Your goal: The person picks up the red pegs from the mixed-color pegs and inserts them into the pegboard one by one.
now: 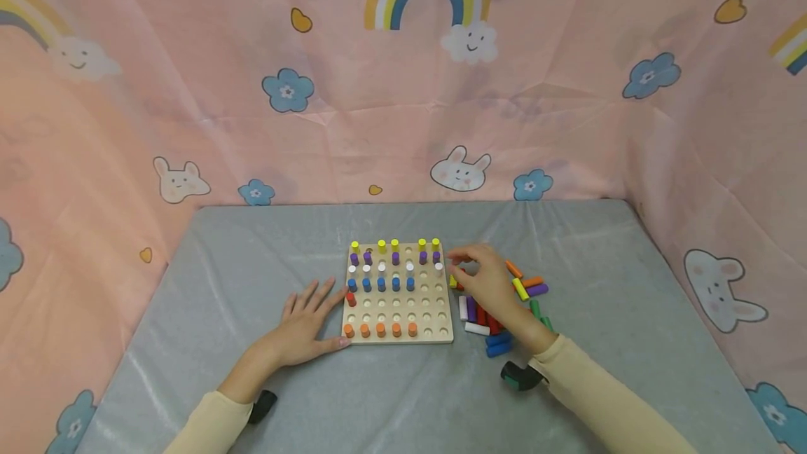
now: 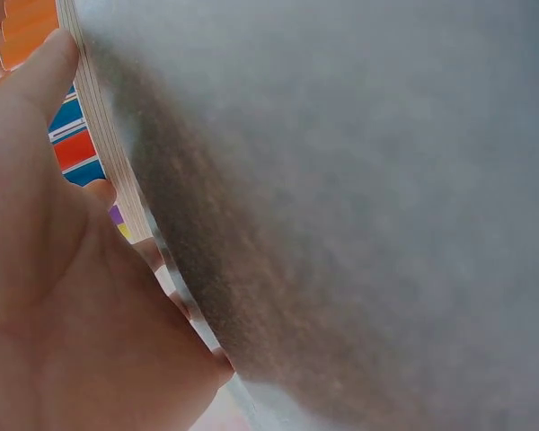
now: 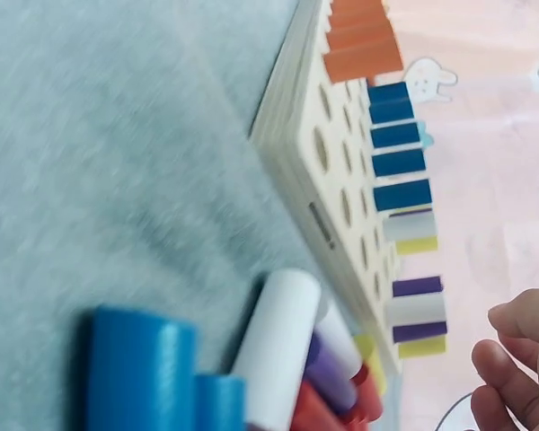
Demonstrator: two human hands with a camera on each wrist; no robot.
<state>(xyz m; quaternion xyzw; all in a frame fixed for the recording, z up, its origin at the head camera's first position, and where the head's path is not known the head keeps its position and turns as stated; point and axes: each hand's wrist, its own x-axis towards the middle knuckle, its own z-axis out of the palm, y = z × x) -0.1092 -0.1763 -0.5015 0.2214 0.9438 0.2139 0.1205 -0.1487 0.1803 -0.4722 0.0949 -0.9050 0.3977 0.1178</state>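
Note:
A pale wooden pegboard [image 1: 399, 342] lies on the table, bearing rows of yellow, purple, white, blue and orange pegs [image 1: 381, 330], plus a single red peg [image 1: 351, 299]. My left hand [image 1: 302, 331] lies flat with spread fingers, its thumb and a fingertip at the board's left edge. Beside the board's upper right corner hovers my right hand [image 1: 488, 282], fingers slightly bent; no peg shows between fingertips and thumb in the right wrist view. Beneath and around it lie loose pegs, among them a white peg [image 3: 281, 346] and a blue peg [image 3: 139, 373].
Orange, yellow and purple pegs [image 1: 537, 290] lie right of the right hand, with green pegs [image 1: 535, 308] partly behind the wrist. A grey cloth covers the table [image 1: 252, 251]. Pink printed curtains [image 1: 353, 139] stand behind and at both sides.

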